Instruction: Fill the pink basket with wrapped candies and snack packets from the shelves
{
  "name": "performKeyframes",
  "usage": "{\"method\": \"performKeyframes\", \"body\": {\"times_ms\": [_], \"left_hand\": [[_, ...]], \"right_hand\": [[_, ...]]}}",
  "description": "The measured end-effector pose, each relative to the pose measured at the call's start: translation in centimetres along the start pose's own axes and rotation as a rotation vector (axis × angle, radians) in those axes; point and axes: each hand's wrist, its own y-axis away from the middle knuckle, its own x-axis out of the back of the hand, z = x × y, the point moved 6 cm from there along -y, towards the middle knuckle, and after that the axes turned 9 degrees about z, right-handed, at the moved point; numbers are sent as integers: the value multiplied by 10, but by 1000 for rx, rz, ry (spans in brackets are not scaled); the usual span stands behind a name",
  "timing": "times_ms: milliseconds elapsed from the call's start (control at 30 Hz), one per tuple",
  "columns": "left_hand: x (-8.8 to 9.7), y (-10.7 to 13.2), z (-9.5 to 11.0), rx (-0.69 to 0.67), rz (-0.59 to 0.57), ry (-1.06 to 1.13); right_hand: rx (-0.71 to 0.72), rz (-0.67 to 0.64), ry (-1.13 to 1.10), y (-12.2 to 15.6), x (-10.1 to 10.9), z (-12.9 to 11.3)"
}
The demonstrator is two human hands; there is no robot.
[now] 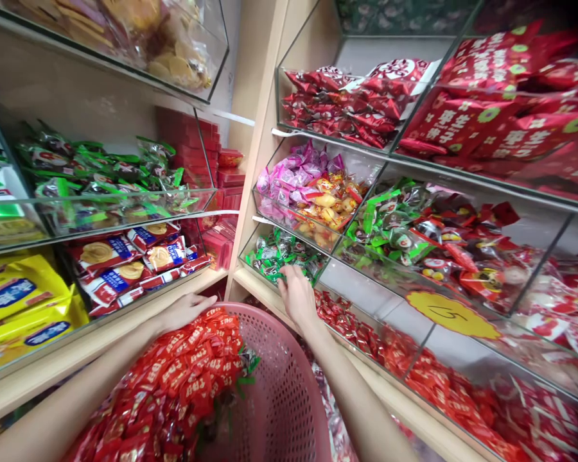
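A pink plastic basket [279, 391] sits below me, heaped on its left side with red wrapped candies [173, 385]. My left hand [185, 309] rests on the basket's far left rim, fingers lying flat along it beside the red candies. My right hand [296, 292] reaches into a low glass bin of green wrapped candies [279, 253]; its fingertips are buried among the wrappers, so I cannot see whether they hold any.
Glass bins line wooden shelves on both sides: green packets [106, 173], blue-and-red biscuit packs [130, 263] and yellow bags [19, 301] on the left; purple and yellow sweets [308, 189], red packets [462, 122] and small red candies [443, 378] on the right. A yellow price tag [450, 313] sticks to the glass.
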Motion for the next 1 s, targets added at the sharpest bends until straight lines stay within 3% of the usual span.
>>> {"method": "performKeyframes", "body": {"times_ms": [200,400,533,600,667,833,933,1000], "left_hand": [[1,-2,3,-23,2,-33],[0,1,2,0,11,3],[-2,2,0,49,-4,25],[-2,1,1,43,4,18],[0,1,2,32,19,-11],[3,2,4,29,52,-59],[2,2,4,27,57,-47],[2,1,2,34,46,-46]], "right_hand": [[-46,-34,8,-7,-16,14],[-3,99,-126,-11,19,10],[-36,151,-406,2,33,-3],[-102,36,-595,20,15,-11],[-193,-177,-729,45,-19,-16],[-375,-645,-679,112,-99,-6],[-444,-859,-680,136,-118,-2],[-458,-908,-681,143,-122,-2]]}}
